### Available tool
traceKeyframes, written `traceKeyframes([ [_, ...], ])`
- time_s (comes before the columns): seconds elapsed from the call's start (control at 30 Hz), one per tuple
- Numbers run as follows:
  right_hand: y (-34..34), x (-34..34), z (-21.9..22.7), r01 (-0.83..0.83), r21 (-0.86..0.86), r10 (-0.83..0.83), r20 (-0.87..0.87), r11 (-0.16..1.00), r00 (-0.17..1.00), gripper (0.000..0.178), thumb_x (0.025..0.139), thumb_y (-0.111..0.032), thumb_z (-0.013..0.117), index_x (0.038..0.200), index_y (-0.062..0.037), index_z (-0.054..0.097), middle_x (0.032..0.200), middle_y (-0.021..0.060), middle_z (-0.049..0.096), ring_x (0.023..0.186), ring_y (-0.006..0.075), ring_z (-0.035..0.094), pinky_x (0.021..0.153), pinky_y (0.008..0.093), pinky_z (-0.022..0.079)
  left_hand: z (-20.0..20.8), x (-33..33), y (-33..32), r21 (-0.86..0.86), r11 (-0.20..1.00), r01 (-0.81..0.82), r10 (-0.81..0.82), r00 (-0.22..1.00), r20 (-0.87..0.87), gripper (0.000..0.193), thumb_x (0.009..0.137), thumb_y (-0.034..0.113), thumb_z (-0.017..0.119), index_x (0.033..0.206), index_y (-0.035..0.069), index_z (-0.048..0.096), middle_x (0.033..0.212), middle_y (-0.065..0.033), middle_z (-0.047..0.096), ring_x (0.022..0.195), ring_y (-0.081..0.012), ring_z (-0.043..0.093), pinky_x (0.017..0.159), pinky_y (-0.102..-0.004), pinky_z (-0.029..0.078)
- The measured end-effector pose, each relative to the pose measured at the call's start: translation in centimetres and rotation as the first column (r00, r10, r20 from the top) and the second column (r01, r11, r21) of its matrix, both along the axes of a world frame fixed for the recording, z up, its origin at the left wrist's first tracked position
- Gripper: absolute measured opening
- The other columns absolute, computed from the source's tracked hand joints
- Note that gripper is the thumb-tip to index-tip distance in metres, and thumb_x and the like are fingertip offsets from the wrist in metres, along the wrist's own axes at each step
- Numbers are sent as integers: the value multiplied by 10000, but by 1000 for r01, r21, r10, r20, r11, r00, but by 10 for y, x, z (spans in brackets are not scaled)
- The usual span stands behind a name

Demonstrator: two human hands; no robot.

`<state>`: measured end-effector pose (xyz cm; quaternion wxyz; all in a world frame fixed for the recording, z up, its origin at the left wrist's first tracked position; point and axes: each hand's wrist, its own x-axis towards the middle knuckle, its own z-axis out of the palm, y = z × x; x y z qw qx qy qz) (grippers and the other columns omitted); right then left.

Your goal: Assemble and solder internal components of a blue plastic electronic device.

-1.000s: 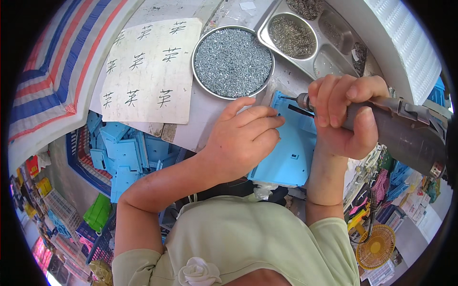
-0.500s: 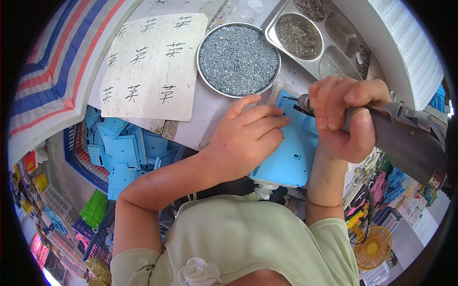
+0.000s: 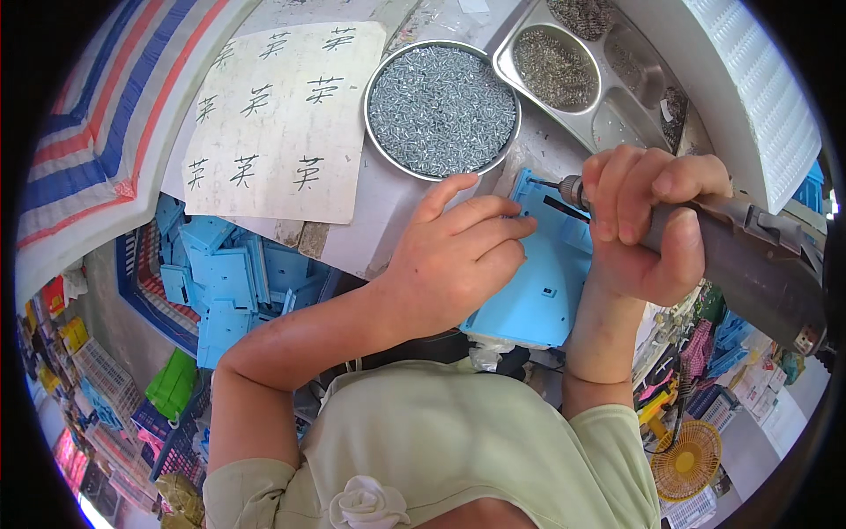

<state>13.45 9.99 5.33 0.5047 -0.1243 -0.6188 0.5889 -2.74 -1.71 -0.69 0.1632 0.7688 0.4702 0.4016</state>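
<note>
My right hand (image 3: pixel 648 216) is wrapped round a dark, thick-bodied electric screwdriver (image 3: pixel 749 269), held nearly level and pointing left. Its thin bit reaches the far left corner of a light blue plastic panel (image 3: pixel 527 304); whether the bit touches a screw there is too small to tell. Across the panel's left edge lies my left hand (image 3: pixel 458 251), fingers apart and slightly bent, with nothing visible in them. Just beyond that hand stands a round metal dish (image 3: pixel 367 123) full of small silver screws. A black strip or slot shows on the panel beside the bit.
A compartmented steel tray (image 3: pixel 608 93) with small metal parts sits at the far right. Handwritten paper (image 3: pixel 282 132) covers the table's left. Below it, a blue basket (image 3: pixel 132 264) holds several blue panels (image 3: pixel 225 278). A yellow basket (image 3: pixel 686 458) is low on the right.
My right hand and the screwdriver have shifted slightly to the right, showing more of the bit and the black strip. My left hand and the panel have hardly moved.
</note>
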Motion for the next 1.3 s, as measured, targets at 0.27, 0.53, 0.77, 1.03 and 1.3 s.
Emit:
traceKeyframes([
  [0.27, 0, 2, 1, -11, 8, 11, -19, 1000, 1000, 292, 984, -281, 653, 1077, -53, 498, 682, 36, 542, 561, 137, 491, 583, 331, 431, -1, -2, 4, -64, 998, 2, 4, 995, 98, 204, 783, 94, 807, 933, 100, 670, 1133, -26, 728, 1085, -221, 660, 1054, -470, 432],
  [0.53, -14, 11, 30, -88, 69, 87, 20, 994, 996, 257, 1003, -342, 512, 1150, -134, 543, 715, -55, 549, 593, 86, 516, 676, 316, 424, 11, -11, 28, -304, 952, 38, 128, 852, 507, 176, 810, -32, 777, 884, 43, 636, 1047, -131, 752, 866, -228, 722, 734, -324, 560],
  [0.77, -24, 16, 38, -92, 70, 92, 12, 993, 996, 238, 985, -361, 550, 1118, -164, 537, 709, -76, 575, 569, 68, 554, 626, 266, 430, 2, -7, 27, -69, 997, 22, 12, 889, 459, 238, 779, -46, 772, 825, 59, 563, 895, -84, 722, 774, -253, 689, 663, -357, 537],
  [1.03, -30, 13, 42, -90, 66, 89, 23, 994, 996, 206, 986, -336, 561, 1091, -162, 527, 696, -74, 581, 541, 69, 556, 611, 270, 438, -2, -1, 24, 70, 997, -9, -22, 901, 433, 280, 731, -60, 797, 807, 58, 554, 897, -77, 705, 784, -271, 684, 653, -369, 535],
  [1.3, -32, 10, 44, -72, 4, 72, 31, 997, 997, 229, 996, -331, 544, 1110, -134, 518, 684, -61, 546, 561, 85, 519, 633, 303, 434, 3, -4, 18, 189, 982, -18, -30, 968, 251, 279, 716, -68, 825, 888, 42, 634, 1021, -104, 729, 908, -300, 721, 762, -400, 579],
])
